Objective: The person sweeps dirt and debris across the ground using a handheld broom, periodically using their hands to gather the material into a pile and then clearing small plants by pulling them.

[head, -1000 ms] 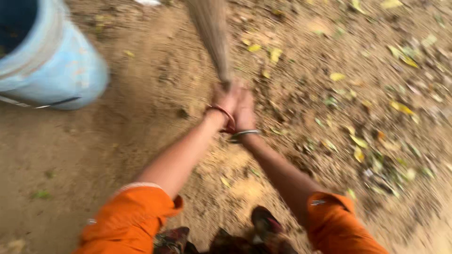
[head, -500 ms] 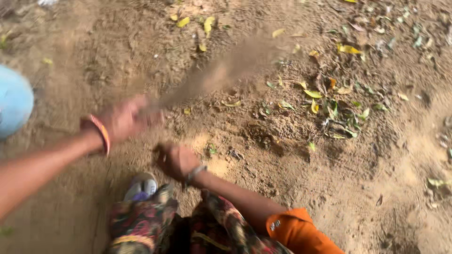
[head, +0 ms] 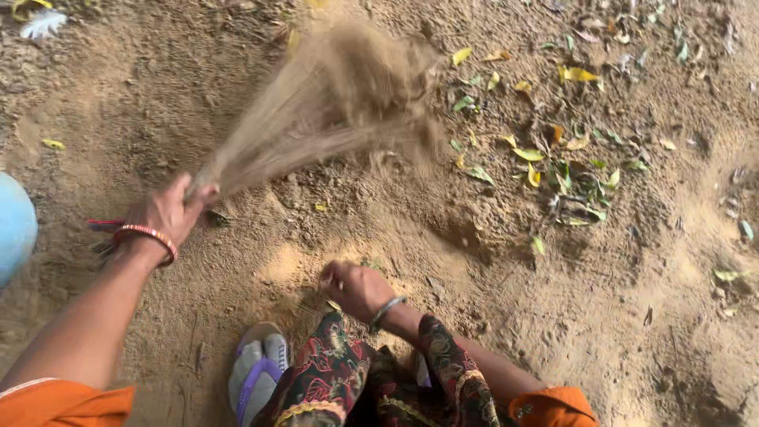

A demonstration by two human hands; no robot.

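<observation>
Head camera, looking down on bare sandy ground: a person's left hand has its fingers wrapped tight round the bound end of a straw broom, whose bristles fan out, blurred, up and to the right toward the top edge of the frame, low over the dirt. A red and orange bangle circles that wrist, and red threads stick out behind it. The right hand rests curled near the person's knee, fingers folded in; whether it grips anything cannot be told. A silver bangle sits on its wrist. Yellow and green fallen leaves lie scattered right of the bristles, thickest in a small clump. A pale blue drum shows at the left edge, just beside the left forearm. At the bottom edge a foot in a purple-strapped sandal stands beside a dark patterned garment, with orange sleeves at both corners.
</observation>
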